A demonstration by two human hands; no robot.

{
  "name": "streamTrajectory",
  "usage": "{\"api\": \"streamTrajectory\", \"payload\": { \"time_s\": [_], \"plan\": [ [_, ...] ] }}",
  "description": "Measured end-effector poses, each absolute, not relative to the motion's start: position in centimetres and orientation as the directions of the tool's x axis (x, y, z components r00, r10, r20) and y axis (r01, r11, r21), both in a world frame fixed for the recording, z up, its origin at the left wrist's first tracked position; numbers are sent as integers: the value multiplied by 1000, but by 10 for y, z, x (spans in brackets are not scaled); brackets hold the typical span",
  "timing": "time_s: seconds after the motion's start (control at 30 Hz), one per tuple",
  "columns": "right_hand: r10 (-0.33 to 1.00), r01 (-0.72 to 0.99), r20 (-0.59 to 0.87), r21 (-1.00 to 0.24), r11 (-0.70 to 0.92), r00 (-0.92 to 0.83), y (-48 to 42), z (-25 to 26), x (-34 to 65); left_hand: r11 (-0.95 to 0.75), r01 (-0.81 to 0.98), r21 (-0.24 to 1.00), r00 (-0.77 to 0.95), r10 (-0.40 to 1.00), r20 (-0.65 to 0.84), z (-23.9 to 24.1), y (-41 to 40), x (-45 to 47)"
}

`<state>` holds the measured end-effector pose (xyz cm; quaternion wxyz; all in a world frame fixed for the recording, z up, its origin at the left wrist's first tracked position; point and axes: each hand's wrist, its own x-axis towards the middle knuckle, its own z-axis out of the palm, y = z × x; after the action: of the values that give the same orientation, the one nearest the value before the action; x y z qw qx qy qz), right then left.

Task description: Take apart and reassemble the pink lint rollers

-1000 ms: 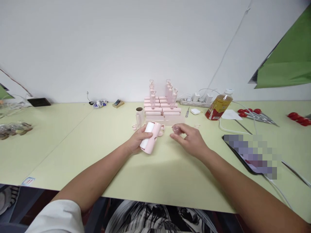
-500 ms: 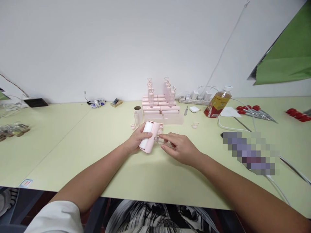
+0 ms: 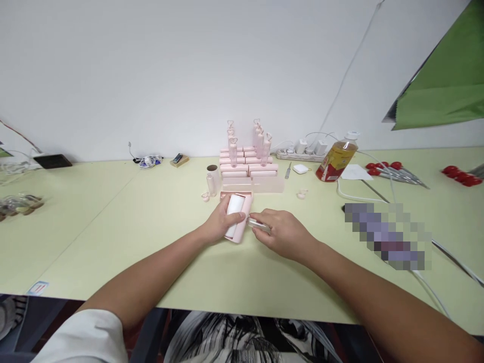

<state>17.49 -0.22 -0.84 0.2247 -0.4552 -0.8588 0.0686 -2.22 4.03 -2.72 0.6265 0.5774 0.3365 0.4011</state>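
My left hand [image 3: 219, 224] grips a pink lint-roller case [image 3: 239, 222] with a white roll [image 3: 234, 212] inside, resting on the pale green table [image 3: 113, 222]. My right hand [image 3: 282, 233] is closed on a small clear tube-like handle [image 3: 258, 225], its end touching the right side of the case. Just behind stands a stack of pink roller cases [image 3: 247, 171] with several upright clear handles topped by heart shapes [image 3: 260, 138].
A cardboard core [image 3: 212, 174] and a small clear tube [image 3: 210, 184] stand left of the stack. Power strip [image 3: 302, 151], oil bottle [image 3: 336, 160], red-handled tools [image 3: 393, 170], a blurred phone [image 3: 385, 234] and cables lie to the right. A dark device [image 3: 53, 161] and clutter sit far left.
My right hand picked up the clear handle piece and brought it left against the case. My left hand tilted the case flatter onto the table.
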Motion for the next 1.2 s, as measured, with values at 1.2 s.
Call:
{"api": "streamTrajectory", "payload": {
  "time_s": [1.2],
  "plan": [
    [973,874,102,-466,-137,207,86,-23,281,26,-387,922,357,926,123,-24,43,-21]
  ]
}}
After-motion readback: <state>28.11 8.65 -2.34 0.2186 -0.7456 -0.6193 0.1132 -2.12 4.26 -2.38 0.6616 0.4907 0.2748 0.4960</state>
